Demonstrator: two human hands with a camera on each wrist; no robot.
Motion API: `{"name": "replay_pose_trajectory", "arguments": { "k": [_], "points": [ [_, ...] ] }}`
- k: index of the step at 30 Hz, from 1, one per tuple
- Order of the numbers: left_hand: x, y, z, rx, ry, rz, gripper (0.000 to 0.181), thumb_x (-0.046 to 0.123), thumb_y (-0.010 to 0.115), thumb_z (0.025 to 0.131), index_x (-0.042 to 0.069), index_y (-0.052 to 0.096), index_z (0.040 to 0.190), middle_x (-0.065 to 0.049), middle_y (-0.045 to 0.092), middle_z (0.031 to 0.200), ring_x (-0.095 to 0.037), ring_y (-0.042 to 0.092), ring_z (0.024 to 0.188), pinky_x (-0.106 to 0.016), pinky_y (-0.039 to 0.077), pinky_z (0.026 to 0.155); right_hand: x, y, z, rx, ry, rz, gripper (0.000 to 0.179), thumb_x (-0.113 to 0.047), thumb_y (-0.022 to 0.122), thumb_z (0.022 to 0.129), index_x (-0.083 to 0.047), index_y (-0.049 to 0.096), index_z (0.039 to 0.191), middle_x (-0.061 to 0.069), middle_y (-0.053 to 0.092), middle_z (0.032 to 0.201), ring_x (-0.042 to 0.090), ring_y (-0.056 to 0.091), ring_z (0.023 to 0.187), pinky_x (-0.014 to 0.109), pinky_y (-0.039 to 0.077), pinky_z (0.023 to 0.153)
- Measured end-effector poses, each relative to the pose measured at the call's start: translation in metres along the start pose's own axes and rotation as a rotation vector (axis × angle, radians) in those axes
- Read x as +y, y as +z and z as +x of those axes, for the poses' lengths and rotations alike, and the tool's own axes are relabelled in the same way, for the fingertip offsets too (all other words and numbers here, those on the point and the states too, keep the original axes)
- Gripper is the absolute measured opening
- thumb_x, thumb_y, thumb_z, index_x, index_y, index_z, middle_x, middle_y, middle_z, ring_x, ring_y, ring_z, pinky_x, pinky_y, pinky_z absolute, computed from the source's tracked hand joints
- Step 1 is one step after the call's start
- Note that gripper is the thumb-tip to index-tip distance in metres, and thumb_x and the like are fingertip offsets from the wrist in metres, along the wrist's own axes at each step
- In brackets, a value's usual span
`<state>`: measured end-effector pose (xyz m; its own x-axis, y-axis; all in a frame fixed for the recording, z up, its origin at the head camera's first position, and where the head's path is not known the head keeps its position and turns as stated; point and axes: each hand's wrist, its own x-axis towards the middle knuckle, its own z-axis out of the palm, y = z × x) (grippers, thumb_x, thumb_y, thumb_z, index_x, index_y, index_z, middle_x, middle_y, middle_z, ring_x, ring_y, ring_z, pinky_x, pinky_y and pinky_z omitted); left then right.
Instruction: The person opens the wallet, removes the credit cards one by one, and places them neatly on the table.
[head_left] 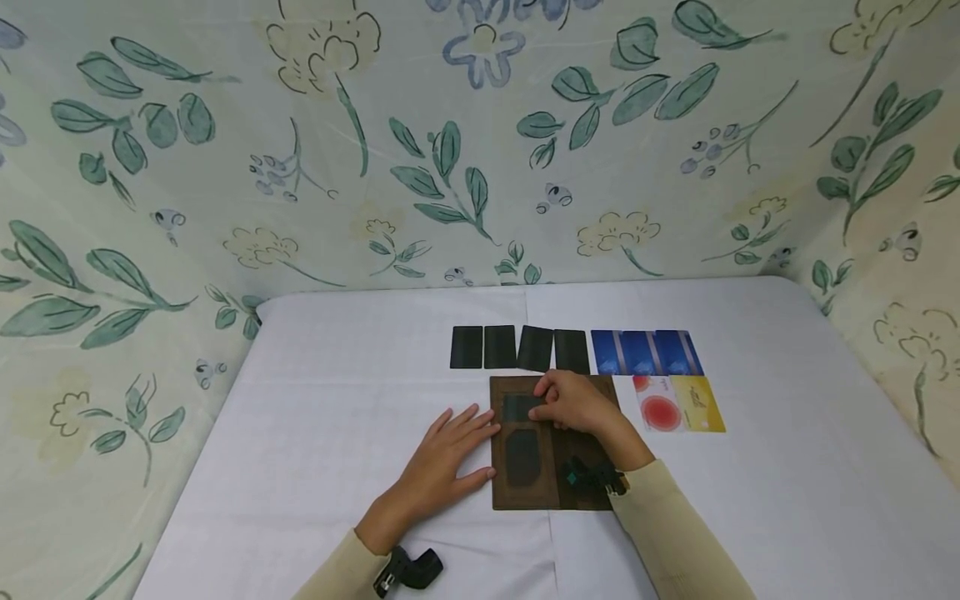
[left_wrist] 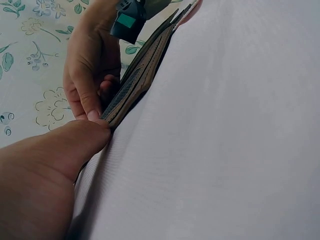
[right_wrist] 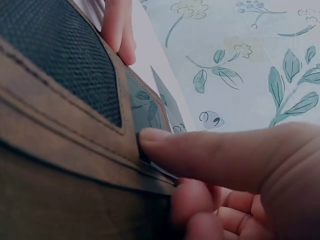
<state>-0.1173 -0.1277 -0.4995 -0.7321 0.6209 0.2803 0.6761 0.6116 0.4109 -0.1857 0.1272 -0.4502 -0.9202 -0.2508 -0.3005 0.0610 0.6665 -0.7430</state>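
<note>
A brown leather wallet (head_left: 501, 490) lies opened out on the white table. Its left panel has a dark mesh window (head_left: 523, 458). Above that window, a glossy dark card (right_wrist: 142, 100) sits in the panel, reflecting the leafy wall pattern. My right hand (head_left: 576, 404) pinches this card at its right side, thumb on its face and the other fingers curled behind. With fingers spread and straight, my left hand (head_left: 446, 458) rests at the wallet's left edge, fingertips and thumb touching it. Its thumb (left_wrist: 85, 140) lies along that edge in the left wrist view.
Behind the wallet, several black cards (head_left: 500, 347) lie in a row, followed by three overlapping blue cards (head_left: 639, 352). Right of the wallet are a white-and-red card (head_left: 661, 408) and a yellow card (head_left: 697, 404). A patterned cloth (head_left: 450, 242) hangs behind the table.
</note>
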Motion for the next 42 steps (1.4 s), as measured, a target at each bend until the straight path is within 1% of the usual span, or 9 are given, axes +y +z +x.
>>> {"name": "replay_pose_trajectory", "arguments": {
  "k": [6,9,15,23,28,33,36,42],
  "points": [
    [-0.0002,0.0004,-0.0005,-0.003,-0.001,0.003,0.058,0.044,0.063,0.091,0.015,0.051,0.141,-0.001,0.041,0.151,-0.023,0.031,0.142,-0.053,0.019,0.114,0.0028,0.0011,0.0001,0.018,-0.023,0.027,0.029,-0.014,0.079,0.080,-0.004,0.059,0.099,0.006,0.055,0.067,0.016,0.055,0.047,0.030,0.049,0.049],
    [-0.0006,0.0011,-0.0005,-0.002,0.001,0.005,0.059,0.044,0.063,0.091,0.015,0.051,0.141,-0.001,0.041,0.151,-0.023,0.031,0.142,-0.053,0.019,0.115,0.0030,0.0011,0.0000,0.016,-0.023,0.036,0.031,-0.014,0.079,0.079,-0.003,0.059,0.100,0.006,0.056,0.067,0.016,0.056,0.047,0.030,0.050,0.049],
    [-0.0010,0.0017,-0.0013,0.010,0.013,0.021,0.058,0.045,0.062,0.092,0.015,0.051,0.141,-0.001,0.041,0.151,-0.024,0.032,0.141,-0.053,0.020,0.113,0.0016,0.0006,-0.0004,-0.006,-0.018,0.008,0.038,-0.016,0.081,0.077,-0.003,0.059,0.105,0.005,0.057,0.067,0.016,0.057,0.047,0.030,0.050,0.049],
    [-0.0007,0.0010,-0.0014,-0.008,0.000,0.029,0.058,0.046,0.060,0.092,0.016,0.050,0.141,0.000,0.040,0.151,-0.023,0.031,0.142,-0.052,0.019,0.114,0.0023,0.0014,0.0017,-0.011,-0.019,-0.008,0.036,-0.016,0.082,0.076,-0.004,0.061,0.103,0.005,0.057,0.067,0.016,0.057,0.048,0.030,0.050,0.049],
    [-0.0006,-0.0004,-0.0005,0.001,0.003,0.026,0.058,0.045,0.061,0.092,0.015,0.051,0.141,-0.001,0.041,0.151,-0.023,0.031,0.142,-0.052,0.019,0.114,0.0023,0.0011,0.0022,0.008,-0.032,0.015,0.032,-0.014,0.080,0.078,-0.004,0.060,0.101,0.005,0.056,0.067,0.017,0.056,0.047,0.031,0.050,0.050],
    [-0.0006,-0.0004,0.0006,0.010,0.002,0.019,0.058,0.045,0.063,0.091,0.015,0.052,0.140,-0.001,0.042,0.150,-0.024,0.032,0.141,-0.053,0.020,0.114,0.0018,0.0011,0.0025,0.043,-0.048,0.034,0.031,-0.012,0.078,0.080,-0.003,0.059,0.103,0.004,0.057,0.064,0.016,0.056,0.046,0.031,0.050,0.049],
    [-0.0003,-0.0003,0.0011,0.009,0.001,0.026,0.058,0.045,0.062,0.091,0.016,0.051,0.140,-0.001,0.041,0.150,-0.023,0.032,0.141,-0.053,0.020,0.114,0.0022,0.0004,0.0026,0.053,-0.042,0.042,0.032,-0.012,0.078,0.080,-0.003,0.059,0.105,0.004,0.057,0.063,0.016,0.056,0.046,0.031,0.051,0.048],
    [-0.0008,0.0006,0.0022,0.006,0.003,0.034,0.058,0.046,0.061,0.092,0.017,0.051,0.141,0.000,0.041,0.151,-0.022,0.032,0.141,-0.052,0.020,0.114,0.0012,-0.0029,0.0022,0.013,-0.007,0.031,0.040,-0.014,0.080,0.078,-0.004,0.057,0.110,0.005,0.058,0.065,0.016,0.057,0.047,0.030,0.051,0.050]
  ]
}}
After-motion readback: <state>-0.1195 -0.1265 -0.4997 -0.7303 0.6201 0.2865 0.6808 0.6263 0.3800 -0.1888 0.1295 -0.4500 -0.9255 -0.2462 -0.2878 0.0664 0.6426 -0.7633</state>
